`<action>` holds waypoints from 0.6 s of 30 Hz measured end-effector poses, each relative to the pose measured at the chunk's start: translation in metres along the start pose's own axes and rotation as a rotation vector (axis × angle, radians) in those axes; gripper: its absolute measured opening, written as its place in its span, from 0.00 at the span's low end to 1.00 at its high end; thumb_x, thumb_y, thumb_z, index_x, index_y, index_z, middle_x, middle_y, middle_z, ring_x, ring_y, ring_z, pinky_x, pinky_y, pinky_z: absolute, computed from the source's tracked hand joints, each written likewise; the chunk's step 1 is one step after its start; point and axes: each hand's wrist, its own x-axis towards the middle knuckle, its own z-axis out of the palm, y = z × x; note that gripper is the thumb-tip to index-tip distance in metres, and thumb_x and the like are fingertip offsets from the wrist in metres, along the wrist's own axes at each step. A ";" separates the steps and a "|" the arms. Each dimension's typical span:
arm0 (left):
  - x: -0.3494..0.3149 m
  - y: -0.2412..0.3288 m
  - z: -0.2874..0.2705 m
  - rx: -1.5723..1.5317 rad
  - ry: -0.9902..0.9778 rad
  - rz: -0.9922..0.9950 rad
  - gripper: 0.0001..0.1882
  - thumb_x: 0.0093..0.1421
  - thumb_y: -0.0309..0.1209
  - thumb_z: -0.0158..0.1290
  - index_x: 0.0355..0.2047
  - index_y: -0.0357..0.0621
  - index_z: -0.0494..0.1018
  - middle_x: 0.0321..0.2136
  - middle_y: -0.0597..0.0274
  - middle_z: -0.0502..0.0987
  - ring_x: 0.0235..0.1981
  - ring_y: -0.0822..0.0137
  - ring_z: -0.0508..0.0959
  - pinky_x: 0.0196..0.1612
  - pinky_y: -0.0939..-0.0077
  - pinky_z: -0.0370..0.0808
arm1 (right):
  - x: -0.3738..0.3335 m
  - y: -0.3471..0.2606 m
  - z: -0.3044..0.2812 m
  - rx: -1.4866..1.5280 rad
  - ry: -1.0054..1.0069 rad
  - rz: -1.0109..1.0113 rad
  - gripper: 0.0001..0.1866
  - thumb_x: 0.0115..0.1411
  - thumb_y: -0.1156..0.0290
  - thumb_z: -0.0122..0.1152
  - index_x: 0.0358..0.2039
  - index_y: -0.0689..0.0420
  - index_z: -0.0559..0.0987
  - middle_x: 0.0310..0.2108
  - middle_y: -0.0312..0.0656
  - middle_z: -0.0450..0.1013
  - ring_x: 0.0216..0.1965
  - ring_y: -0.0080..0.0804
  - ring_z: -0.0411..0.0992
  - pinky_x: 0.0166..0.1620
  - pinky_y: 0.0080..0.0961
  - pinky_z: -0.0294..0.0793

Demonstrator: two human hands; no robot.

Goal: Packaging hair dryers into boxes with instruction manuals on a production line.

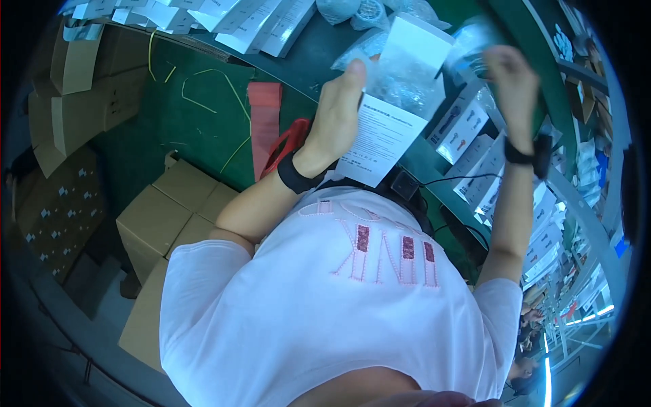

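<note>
My left hand (337,112) is closed on the side of an open white box (386,139) with printed text on its face. The box's white flap (415,46) stands up at the far end, and crinkled clear plastic wrapping (403,93) fills the opening. To the right of the box, my right hand (510,71) is raised and blurred by motion. At its fingers is a clear plastic bag (469,49), equally smeared, with something bluish inside. The hand appears closed on that bag; the exact grip is hard to make out.
Printed white boxes (462,129) line the bench on the right, and more boxes (288,27) lie at the far left. Clear bags (369,15) sit at the back. Red-handled scissors (291,142) and a pink strip (264,112) are left of me, above cartons (169,203).
</note>
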 end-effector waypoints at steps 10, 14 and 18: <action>-0.018 0.041 0.058 -0.055 -0.367 0.013 0.41 0.67 0.59 0.32 0.48 0.25 0.69 0.28 0.57 0.75 0.31 0.72 0.71 0.37 0.76 0.68 | -0.071 -0.141 -0.104 0.178 -0.343 -0.139 0.07 0.57 0.79 0.59 0.38 0.60 0.76 0.30 0.34 0.74 0.31 0.17 0.73 0.37 0.15 0.72; -0.019 0.047 0.063 -0.006 -0.403 0.042 0.40 0.66 0.59 0.32 0.43 0.27 0.71 0.26 0.59 0.73 0.30 0.74 0.70 0.36 0.78 0.68 | -0.070 -0.145 -0.087 -0.043 -0.400 -0.410 0.07 0.53 0.83 0.61 0.33 0.61 0.75 0.29 0.35 0.71 0.30 0.21 0.72 0.36 0.17 0.72; -0.022 0.044 0.070 -0.077 -0.414 0.016 0.37 0.66 0.58 0.34 0.39 0.30 0.72 0.26 0.59 0.74 0.30 0.74 0.70 0.35 0.77 0.69 | -0.078 -0.144 -0.083 -0.039 -0.756 -0.315 0.04 0.52 0.85 0.58 0.29 0.64 0.75 0.29 0.41 0.71 0.29 0.27 0.72 0.36 0.21 0.72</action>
